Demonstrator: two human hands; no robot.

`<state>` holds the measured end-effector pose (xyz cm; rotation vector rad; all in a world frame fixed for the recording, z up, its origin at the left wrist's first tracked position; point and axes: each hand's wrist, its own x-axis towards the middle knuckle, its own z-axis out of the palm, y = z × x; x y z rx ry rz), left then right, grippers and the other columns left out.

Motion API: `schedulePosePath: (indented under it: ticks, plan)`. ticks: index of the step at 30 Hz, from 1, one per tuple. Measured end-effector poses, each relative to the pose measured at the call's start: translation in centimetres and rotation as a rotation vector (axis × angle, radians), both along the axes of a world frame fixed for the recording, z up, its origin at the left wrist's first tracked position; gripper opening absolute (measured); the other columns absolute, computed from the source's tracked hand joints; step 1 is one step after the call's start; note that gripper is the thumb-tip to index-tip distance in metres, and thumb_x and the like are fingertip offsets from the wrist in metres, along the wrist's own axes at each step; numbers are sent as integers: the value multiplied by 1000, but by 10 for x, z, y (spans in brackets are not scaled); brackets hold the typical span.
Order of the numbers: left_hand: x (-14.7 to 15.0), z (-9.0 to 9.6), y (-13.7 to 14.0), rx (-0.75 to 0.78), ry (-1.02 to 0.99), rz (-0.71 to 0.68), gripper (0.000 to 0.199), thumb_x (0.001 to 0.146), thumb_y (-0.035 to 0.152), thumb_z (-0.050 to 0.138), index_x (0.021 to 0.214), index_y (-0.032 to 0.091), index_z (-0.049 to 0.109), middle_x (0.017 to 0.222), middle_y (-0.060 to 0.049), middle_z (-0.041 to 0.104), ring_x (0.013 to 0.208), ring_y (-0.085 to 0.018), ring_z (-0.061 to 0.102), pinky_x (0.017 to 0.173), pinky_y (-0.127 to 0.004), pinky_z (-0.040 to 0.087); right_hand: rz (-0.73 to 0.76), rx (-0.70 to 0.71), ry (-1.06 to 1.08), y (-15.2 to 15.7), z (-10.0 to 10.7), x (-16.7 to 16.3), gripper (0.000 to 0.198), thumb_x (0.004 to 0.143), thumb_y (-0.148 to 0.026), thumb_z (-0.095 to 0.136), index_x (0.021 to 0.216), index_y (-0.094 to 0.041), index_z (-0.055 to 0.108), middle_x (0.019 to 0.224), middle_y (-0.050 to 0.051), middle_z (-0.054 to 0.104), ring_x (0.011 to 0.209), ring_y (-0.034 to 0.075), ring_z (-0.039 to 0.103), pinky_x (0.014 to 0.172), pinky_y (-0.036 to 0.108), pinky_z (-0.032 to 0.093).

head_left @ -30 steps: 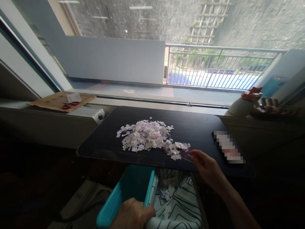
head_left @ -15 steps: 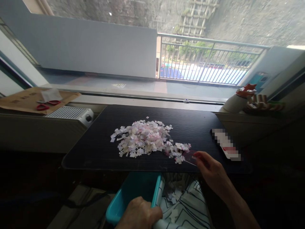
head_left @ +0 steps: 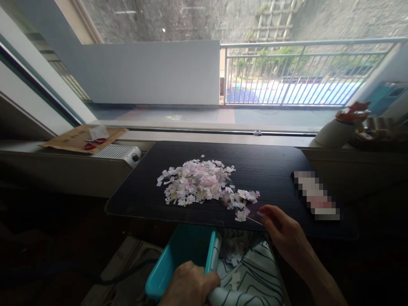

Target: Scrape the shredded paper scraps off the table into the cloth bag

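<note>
A loose heap of small white and pinkish paper scraps (head_left: 197, 180) lies on the black tabletop (head_left: 264, 168), with a smaller trail of scraps toward its front right. My right hand (head_left: 283, 227) pinches a thin clear plastic piece (head_left: 254, 212) with a pinkish tint, low over the table's front edge; its far end meets the trail of scraps. Below the table, my left hand (head_left: 193, 282) is closed over the rim of a teal bin (head_left: 159, 272). Pale fabric with dark wavy lines (head_left: 255, 272) lies beside the bin, bearing several paper scraps.
A blurred-out flat object (head_left: 315, 195) lies at the table's right. On the sill at left, red-handled scissors (head_left: 91, 145) rest on a brown paper envelope (head_left: 72, 138) near a white radiator (head_left: 119, 154). A white vase-like figure (head_left: 334, 127) stands at right, before the window.
The camera view has turned slightly left, so the table and sill appear further right. Both hands keep their grips, and the paper heap looks about the same.
</note>
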<state>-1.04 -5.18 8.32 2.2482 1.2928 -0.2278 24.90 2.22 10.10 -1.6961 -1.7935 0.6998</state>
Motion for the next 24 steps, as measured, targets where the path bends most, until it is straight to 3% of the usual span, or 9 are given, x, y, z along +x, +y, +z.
schedulePosePath:
  ticks: [14, 18, 24]
  plan:
    - [5, 21, 9, -104, -21, -13, 11, 76, 24, 64, 86, 22, 66, 76, -1, 68, 70, -21, 61, 64, -27, 39, -74, 33, 16, -2, -3, -2, 26, 87, -34, 47, 101, -20, 64, 89, 6, 72, 71, 19, 67, 67, 29, 52]
    - [6, 25, 11, -169, -1, 8, 13, 73, 19, 64, 85, 23, 66, 79, -1, 69, 75, -22, 61, 68, -29, 40, -28, 0, 48, -8, -3, -6, 27, 88, -34, 46, 102, -19, 63, 91, 6, 71, 74, 19, 67, 69, 29, 52]
    - [8, 28, 14, -138, 7, -8, 8, 76, 19, 61, 82, 22, 65, 77, -2, 68, 72, -22, 60, 66, -29, 37, 12, -65, 31, -6, 5, -9, 25, 88, -32, 46, 102, -20, 63, 94, 6, 71, 80, 19, 67, 73, 29, 52]
